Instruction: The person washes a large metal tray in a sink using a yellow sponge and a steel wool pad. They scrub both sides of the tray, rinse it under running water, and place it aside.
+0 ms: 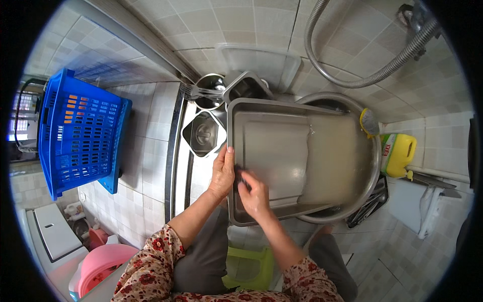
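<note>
A large rectangular metal tray [269,151] lies tilted in a round metal basin [371,181]; cloudy water [332,158] covers its right part. My left hand [223,171] grips the tray's left rim, thumb on top. Against the inside of that same wall, my right hand [256,196] pinches a small dark scrubber [238,171], blurred and mostly hidden by the fingers. A yellow-edged round scrubber [369,122] rests on the basin's right rim.
Left of the tray stand a square metal container [203,134] and a round metal pot [209,81] with forks [202,91] across it. A yellow jug [402,154] stands at right, a blue basket [83,132] far left. Below is a green stool [251,266]; a metal hose [332,73] hangs above.
</note>
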The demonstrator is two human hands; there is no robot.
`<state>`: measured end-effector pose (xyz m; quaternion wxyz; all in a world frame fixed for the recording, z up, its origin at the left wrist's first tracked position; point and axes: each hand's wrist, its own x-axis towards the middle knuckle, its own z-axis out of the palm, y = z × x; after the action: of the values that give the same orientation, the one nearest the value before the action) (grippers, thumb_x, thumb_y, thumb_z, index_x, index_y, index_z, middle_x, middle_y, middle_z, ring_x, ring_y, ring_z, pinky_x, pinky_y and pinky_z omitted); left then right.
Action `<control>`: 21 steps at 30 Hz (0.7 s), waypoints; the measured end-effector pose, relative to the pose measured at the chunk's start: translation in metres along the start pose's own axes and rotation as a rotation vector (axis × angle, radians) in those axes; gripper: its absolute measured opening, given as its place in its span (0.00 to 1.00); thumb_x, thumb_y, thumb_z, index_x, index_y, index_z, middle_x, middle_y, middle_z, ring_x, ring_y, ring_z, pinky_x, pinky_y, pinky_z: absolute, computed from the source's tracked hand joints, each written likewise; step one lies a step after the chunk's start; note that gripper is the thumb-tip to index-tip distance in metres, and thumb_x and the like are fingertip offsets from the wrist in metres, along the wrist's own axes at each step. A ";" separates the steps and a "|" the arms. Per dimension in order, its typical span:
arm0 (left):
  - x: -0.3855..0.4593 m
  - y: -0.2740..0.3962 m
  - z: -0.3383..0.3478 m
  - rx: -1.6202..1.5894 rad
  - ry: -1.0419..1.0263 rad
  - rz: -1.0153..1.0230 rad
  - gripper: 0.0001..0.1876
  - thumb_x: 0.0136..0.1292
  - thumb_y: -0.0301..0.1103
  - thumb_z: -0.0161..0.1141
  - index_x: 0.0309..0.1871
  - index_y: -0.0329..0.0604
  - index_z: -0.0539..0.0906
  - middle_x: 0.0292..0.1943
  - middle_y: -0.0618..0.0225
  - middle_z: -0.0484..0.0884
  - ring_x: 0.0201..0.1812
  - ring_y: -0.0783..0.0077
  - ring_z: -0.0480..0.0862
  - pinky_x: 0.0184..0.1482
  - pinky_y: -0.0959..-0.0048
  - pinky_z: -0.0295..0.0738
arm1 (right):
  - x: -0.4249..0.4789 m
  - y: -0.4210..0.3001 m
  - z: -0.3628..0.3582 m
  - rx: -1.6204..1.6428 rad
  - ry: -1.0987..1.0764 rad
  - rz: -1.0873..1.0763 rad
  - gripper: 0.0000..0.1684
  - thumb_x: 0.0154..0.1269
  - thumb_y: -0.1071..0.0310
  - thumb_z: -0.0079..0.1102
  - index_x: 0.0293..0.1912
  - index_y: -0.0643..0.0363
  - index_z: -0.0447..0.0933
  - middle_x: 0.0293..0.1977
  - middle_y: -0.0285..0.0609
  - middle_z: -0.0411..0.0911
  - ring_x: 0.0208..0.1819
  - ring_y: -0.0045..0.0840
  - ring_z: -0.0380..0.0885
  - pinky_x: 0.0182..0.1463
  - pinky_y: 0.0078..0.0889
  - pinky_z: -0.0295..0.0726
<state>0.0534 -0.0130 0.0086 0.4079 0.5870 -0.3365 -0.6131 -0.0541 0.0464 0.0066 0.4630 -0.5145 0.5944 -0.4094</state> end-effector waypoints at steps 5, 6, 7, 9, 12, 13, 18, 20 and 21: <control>0.007 -0.011 -0.002 -0.085 -0.025 -0.001 0.18 0.75 0.43 0.43 0.52 0.40 0.76 0.43 0.73 0.78 0.43 0.83 0.73 0.49 0.81 0.69 | 0.100 -0.003 0.006 -0.087 0.093 -0.160 0.17 0.60 0.73 0.53 0.49 0.65 0.76 0.45 0.56 0.78 0.47 0.48 0.76 0.52 0.42 0.75; 0.008 -0.010 -0.001 -0.086 -0.017 -0.008 0.17 0.75 0.43 0.43 0.52 0.40 0.76 0.43 0.74 0.78 0.43 0.83 0.73 0.48 0.81 0.69 | 0.117 -0.004 0.007 -0.112 0.112 -0.199 0.17 0.60 0.72 0.52 0.49 0.65 0.76 0.44 0.56 0.77 0.47 0.49 0.76 0.52 0.44 0.74; 0.008 -0.009 0.001 -0.091 -0.010 -0.017 0.17 0.75 0.43 0.42 0.51 0.41 0.76 0.43 0.74 0.78 0.43 0.84 0.73 0.48 0.81 0.69 | 0.130 -0.003 0.007 -0.146 0.111 -0.215 0.17 0.60 0.72 0.52 0.49 0.65 0.75 0.45 0.56 0.77 0.48 0.50 0.75 0.52 0.44 0.74; 0.006 -0.005 0.002 -0.060 -0.007 -0.022 0.17 0.75 0.44 0.42 0.50 0.41 0.76 0.42 0.74 0.78 0.42 0.84 0.72 0.47 0.81 0.69 | 0.144 -0.001 0.010 -0.215 0.103 -0.247 0.17 0.60 0.72 0.52 0.49 0.65 0.75 0.45 0.56 0.76 0.48 0.50 0.74 0.52 0.45 0.73; 0.006 -0.007 -0.003 0.002 0.016 0.003 0.19 0.75 0.45 0.41 0.49 0.40 0.76 0.41 0.74 0.77 0.41 0.83 0.72 0.46 0.81 0.68 | 0.102 0.006 0.009 -0.262 -0.025 -0.189 0.18 0.60 0.74 0.49 0.50 0.66 0.74 0.47 0.57 0.75 0.48 0.52 0.74 0.52 0.46 0.73; 0.006 -0.013 -0.006 0.020 0.029 0.013 0.19 0.75 0.46 0.41 0.49 0.40 0.76 0.41 0.74 0.77 0.41 0.83 0.71 0.46 0.81 0.68 | 0.077 -0.001 0.005 -0.278 -0.091 -0.138 0.17 0.60 0.75 0.48 0.50 0.67 0.73 0.47 0.57 0.75 0.48 0.52 0.74 0.51 0.46 0.74; 0.008 -0.018 0.000 0.017 0.095 -0.031 0.23 0.74 0.50 0.41 0.44 0.38 0.76 0.35 0.74 0.75 0.39 0.80 0.69 0.45 0.78 0.68 | -0.010 0.018 -0.010 -0.190 -0.289 -0.033 0.15 0.60 0.75 0.50 0.47 0.67 0.75 0.45 0.56 0.76 0.49 0.49 0.75 0.53 0.42 0.75; 0.012 -0.026 -0.006 -0.030 0.047 -0.039 0.23 0.74 0.50 0.41 0.44 0.38 0.77 0.35 0.74 0.75 0.39 0.80 0.69 0.46 0.79 0.67 | 0.000 0.019 -0.007 -0.122 -0.218 -0.036 0.16 0.61 0.74 0.51 0.49 0.67 0.75 0.46 0.57 0.77 0.49 0.50 0.76 0.52 0.41 0.75; 0.014 -0.027 -0.007 -0.051 0.013 -0.038 0.23 0.74 0.50 0.41 0.44 0.38 0.77 0.35 0.74 0.75 0.39 0.80 0.68 0.46 0.79 0.67 | 0.018 0.019 -0.006 -0.065 -0.127 -0.077 0.17 0.61 0.73 0.52 0.50 0.66 0.75 0.47 0.58 0.77 0.49 0.50 0.76 0.52 0.40 0.76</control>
<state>0.0577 -0.0132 -0.0223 0.4131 0.5865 -0.3068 -0.6255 -0.0650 0.0308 -0.0128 0.4670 -0.5766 0.5564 -0.3739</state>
